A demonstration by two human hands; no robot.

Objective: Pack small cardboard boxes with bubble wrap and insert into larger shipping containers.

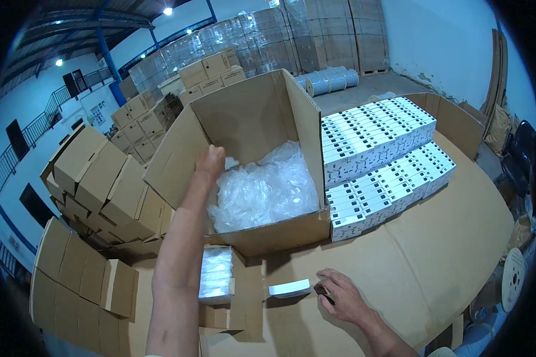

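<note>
Left hand (pixel 210 162) is up at the near-left wall of a big open cardboard box (pixel 250 119), fingers curled at the edge of the clear plastic bags (pixel 265 190) heaped inside; can't tell if it's actually gripping any plastic, fingertips hidden. Right hand (pixel 339 294) lies low on the cardboard-covered surface (pixel 423 250), fingers bent, closed on something small and dark, too small to ID. Just left of it, touching or nearly so, sits a small flat white box (pixel 289 289) w/ a shadow under it. Btw the two forearms, a smaller open carton (pixel 235 297) holds a stack of clear-wrapped packs (pixel 216 273), right below the big box's front wall. To the right of the big box, touching its side, are stepped rows of white boxes w/ dark marks (pixel 378 154), two tiers, upper tier further back. Left side: stacks of closed brown cartons (pixel 101 178), more in the bkgd along w/ wrapped pallets (pixel 268 35). A cable spool (pixel 513 276) is at far right edge.
</note>
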